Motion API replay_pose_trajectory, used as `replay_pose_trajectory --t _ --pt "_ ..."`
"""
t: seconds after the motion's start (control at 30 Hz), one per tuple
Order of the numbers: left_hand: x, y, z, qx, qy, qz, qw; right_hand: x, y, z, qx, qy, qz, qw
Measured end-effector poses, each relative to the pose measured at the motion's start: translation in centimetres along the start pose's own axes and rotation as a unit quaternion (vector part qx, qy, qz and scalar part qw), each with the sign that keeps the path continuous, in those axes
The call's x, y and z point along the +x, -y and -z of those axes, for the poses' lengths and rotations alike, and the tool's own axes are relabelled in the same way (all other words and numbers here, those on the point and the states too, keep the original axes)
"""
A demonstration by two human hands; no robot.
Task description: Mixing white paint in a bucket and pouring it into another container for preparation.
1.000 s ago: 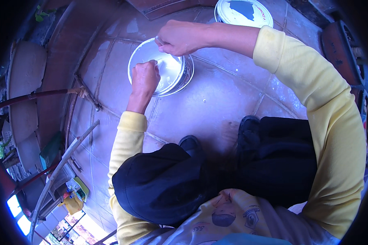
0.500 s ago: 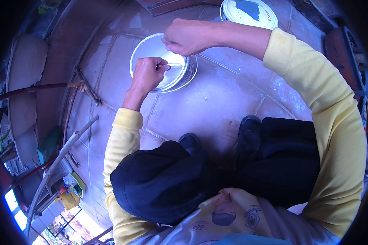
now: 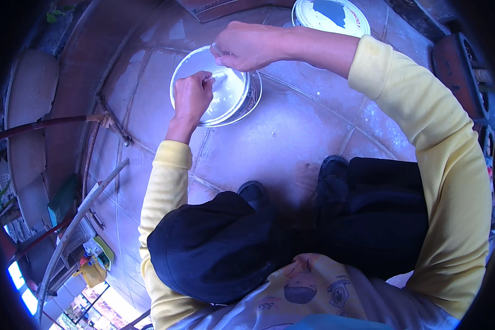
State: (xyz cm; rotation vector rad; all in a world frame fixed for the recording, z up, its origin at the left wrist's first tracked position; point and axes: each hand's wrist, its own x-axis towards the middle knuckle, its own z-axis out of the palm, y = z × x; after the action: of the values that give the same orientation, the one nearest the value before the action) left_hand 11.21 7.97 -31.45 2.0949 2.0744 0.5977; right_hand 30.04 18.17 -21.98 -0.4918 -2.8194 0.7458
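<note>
Tiled floor, white bucket on it, lidded pail farther right, pole left. Left hand over bucket, right hand at rim; fingers curled together, grip contents unclear.

On the tiled floor, ahead of the shoes and a bit to the left: an open bucket. Over the near left side of it: the left hand. Over its far right rim: the right hand. Farther right, by the floor's far edge: a lidded bucket. Along the floor's right edge: a boxy thing. Toward the near left corner: a long stick, then a bag.
</note>
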Motion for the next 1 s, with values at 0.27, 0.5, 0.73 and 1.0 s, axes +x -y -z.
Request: replay_pose_trajectory --t 0.27,0.5,0.73,1.0 --pt "2.4 0.1 -0.1 0.000 0.043 0.031 0.999 -0.4 0.2 0.2 0.003 0.029 -0.023 0.999" --pt "0.3 -0.8 0.2 -0.021 0.092 0.025 0.995 -0.7 0.3 0.3 -0.014 0.031 -0.022 0.999" --pt "-1.1 -2.7 1.8 -0.082 0.139 0.069 0.984 -0.5 0.5 0.1 -0.020 0.034 -0.016 0.999" --pt "-0.8 -2.6 2.8 -0.127 0.113 0.145 0.975 -0.7 0.8 0.8 -0.028 0.026 -0.013 0.999"
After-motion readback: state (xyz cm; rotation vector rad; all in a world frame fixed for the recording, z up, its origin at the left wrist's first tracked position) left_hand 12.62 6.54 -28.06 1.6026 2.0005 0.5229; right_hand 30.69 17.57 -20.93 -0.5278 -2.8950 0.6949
